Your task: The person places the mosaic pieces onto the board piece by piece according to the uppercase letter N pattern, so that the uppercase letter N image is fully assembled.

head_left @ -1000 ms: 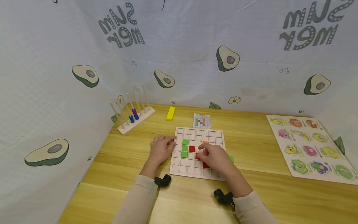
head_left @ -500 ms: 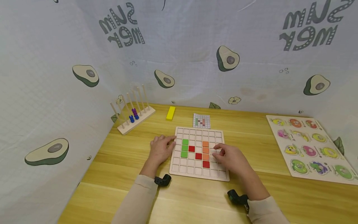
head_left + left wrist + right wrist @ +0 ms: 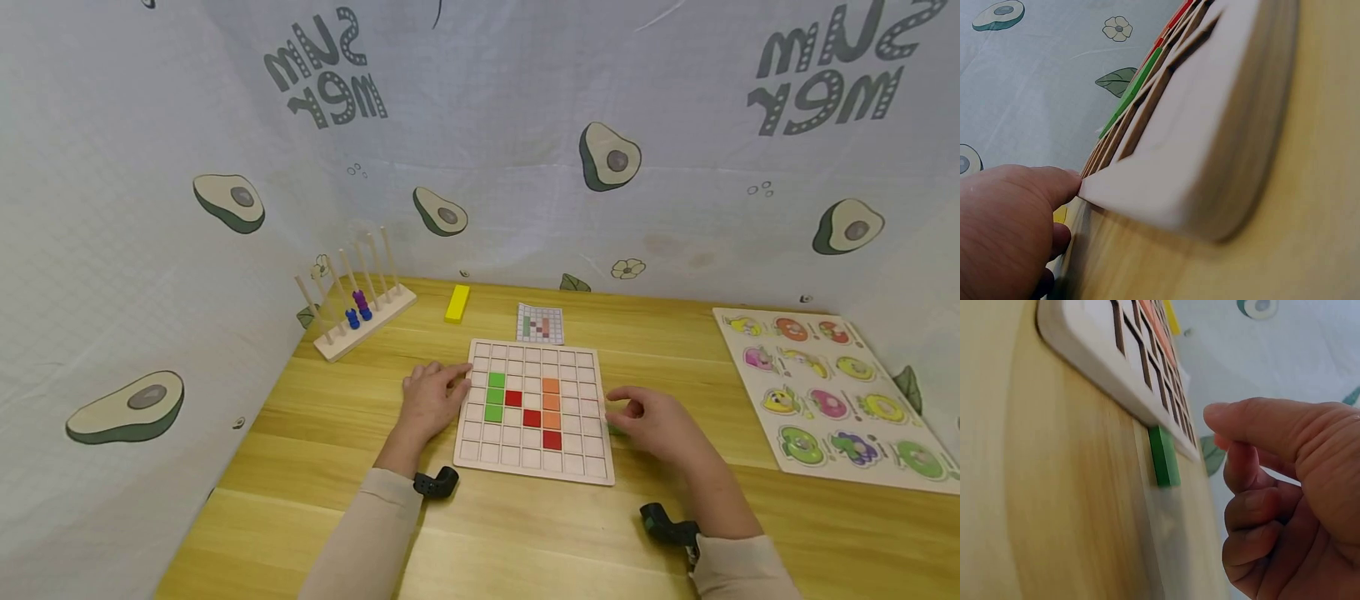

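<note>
A wooden grid board [image 3: 485,454] lies on the table, with green squares [image 3: 495,396], red squares [image 3: 532,418] and orange squares [image 3: 551,403] in its cells. My left hand [image 3: 430,403] rests at the board's left side; in the left wrist view a fingertip touches the board's edge. Just off the board's right edge hovers my right hand [image 3: 654,423], thumb and index finger apart, nothing visible between them. Partly hidden below it is a green block [image 3: 1163,456], which lies against the board's edge in the right wrist view, apart from the fingers.
A small pattern card [image 3: 540,323] lies behind the board, and a yellow block [image 3: 457,303] stands to its left. Further left is a peg rack [image 3: 367,323] with blue and purple beads. A fruit puzzle board [image 3: 832,400] lies at the right. A printed curtain [image 3: 525,125] encloses the table.
My right hand has moved right, from over the middle of the board to beyond its right edge, uncovering the orange and red squares. The left hand stays put.
</note>
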Available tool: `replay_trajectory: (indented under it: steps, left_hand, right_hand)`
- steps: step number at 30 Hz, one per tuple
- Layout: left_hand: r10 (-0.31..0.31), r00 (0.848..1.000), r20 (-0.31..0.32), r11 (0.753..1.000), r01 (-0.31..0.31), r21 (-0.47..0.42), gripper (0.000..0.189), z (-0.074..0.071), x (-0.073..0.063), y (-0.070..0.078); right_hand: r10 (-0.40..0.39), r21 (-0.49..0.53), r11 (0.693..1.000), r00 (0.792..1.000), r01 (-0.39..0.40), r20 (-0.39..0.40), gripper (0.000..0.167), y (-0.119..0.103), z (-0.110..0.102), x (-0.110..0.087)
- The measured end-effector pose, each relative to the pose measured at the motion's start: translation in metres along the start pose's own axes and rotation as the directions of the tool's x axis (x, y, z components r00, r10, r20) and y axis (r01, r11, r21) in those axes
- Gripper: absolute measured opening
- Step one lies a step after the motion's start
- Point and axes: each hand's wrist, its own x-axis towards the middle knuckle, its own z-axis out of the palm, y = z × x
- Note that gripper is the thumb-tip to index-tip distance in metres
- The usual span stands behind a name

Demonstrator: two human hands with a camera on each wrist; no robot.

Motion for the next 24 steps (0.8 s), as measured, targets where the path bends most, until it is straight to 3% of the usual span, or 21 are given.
replay_trajectory:
  steps: [15, 24]
  left_hand:
    - [0.003, 1.000, 0.008, 1.000, -0.003, -0.008, 0.034, 0.000, 0.000, 0.000]
    - [-0.006, 1.000, 0.006, 1.000, 0.006, -0.008, 0.034, -0.001, -0.001, 0.002]
  right_hand:
    - [-0.040, 0.067, 0.997, 0.992, 0.032, 0.120, 0.037, 0.028, -0.013, -0.004]
    - [-0.043, 0.069, 0.997, 0.992, 0.035, 0.120, 0.034, 0.030, -0.012, -0.002]
